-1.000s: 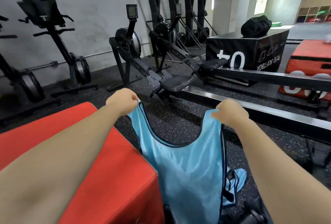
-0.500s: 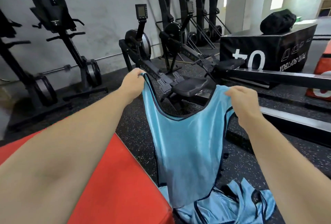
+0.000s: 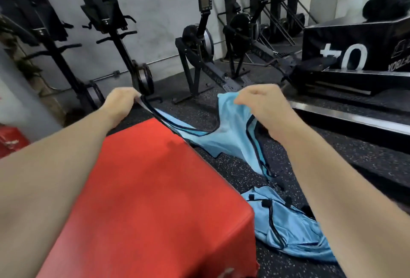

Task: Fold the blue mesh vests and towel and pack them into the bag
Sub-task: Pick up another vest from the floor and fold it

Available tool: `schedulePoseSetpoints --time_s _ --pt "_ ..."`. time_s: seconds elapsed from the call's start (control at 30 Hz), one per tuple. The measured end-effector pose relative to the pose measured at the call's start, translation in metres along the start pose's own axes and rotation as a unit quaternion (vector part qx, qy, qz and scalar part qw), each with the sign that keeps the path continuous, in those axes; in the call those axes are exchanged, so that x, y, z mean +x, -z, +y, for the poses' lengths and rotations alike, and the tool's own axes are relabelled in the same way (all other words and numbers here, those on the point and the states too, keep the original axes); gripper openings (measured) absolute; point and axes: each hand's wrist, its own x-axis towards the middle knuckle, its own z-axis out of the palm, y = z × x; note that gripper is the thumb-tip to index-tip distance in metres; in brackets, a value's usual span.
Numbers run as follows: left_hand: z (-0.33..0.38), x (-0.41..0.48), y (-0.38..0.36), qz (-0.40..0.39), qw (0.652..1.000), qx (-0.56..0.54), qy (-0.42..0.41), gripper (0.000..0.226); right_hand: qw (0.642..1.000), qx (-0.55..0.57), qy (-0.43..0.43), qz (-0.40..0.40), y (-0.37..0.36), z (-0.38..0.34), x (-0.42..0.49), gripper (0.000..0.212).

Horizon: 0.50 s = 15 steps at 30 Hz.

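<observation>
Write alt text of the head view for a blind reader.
The left hand and right hand each grip a shoulder of a blue mesh vest, holding it spread beyond the far corner of a red padded box. More blue vests lie heaped on the floor beside the box; rowing machines line the wall.

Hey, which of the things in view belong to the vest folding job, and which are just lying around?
Job:
blue mesh vest, gripped by the left hand and right hand
heap of blue vests on the floor
red box, likely the folding surface

Lying about:
rowing machine
black box
</observation>
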Motion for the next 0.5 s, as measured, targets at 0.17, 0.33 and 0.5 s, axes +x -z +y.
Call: schedulePoseSetpoints --time_s 0.17,0.33,0.5 --pt "-0.085 -0.025 -0.002 -0.084 0.995 -0.001 0.059 0.032 0.992 0.017 -0.114 -0.057 -0.056 0.032 -0.034 0.005" --pt "-0.117 -0.020 0.010 -0.094 0.994 0.001 0.046 0.067 0.992 0.026 -0.113 -0.039 -0.091 0.032 -0.038 0.016" --pt "-0.141 -0.007 0.051 -0.100 0.983 0.151 -0.004 0.063 0.926 -0.321 0.188 0.057 -0.155 0.001 -0.059 0.014"
